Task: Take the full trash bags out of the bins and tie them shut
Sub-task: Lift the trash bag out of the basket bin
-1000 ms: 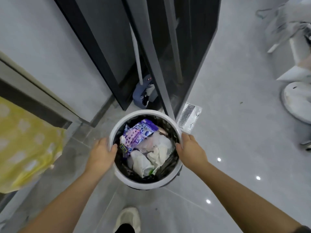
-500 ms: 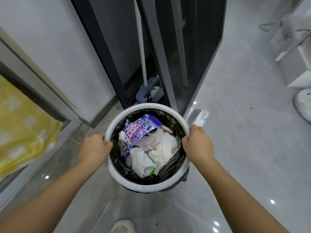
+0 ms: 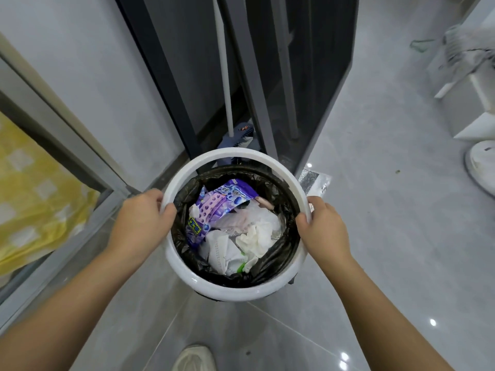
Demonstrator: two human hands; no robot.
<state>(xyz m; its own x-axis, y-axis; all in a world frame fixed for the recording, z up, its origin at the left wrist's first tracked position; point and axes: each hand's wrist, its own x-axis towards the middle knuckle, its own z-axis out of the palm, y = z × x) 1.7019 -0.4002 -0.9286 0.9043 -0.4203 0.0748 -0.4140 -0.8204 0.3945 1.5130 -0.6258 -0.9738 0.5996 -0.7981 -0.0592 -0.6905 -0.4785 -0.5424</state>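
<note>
While the white bin [image 3: 235,293] stands at the centre of the head view on the grey floor [image 3: 388,250], the left hand [image 3: 142,223] and right hand [image 3: 321,231] each clasp opposite sides of its white rim ring [image 3: 235,153], which looks raised at the far edge. The black trash bag [image 3: 286,253], full of wrappers and tissues, sits inside the bin. The step seems to be freeing the liner. Next, the ring must come clear so the bag's edge can be gathered.

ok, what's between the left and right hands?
Head view: the white bin rim, gripped on opposite sides by the left hand and right hand, and inside it the black trash bag holding a purple wrapper and tissues.
</note>
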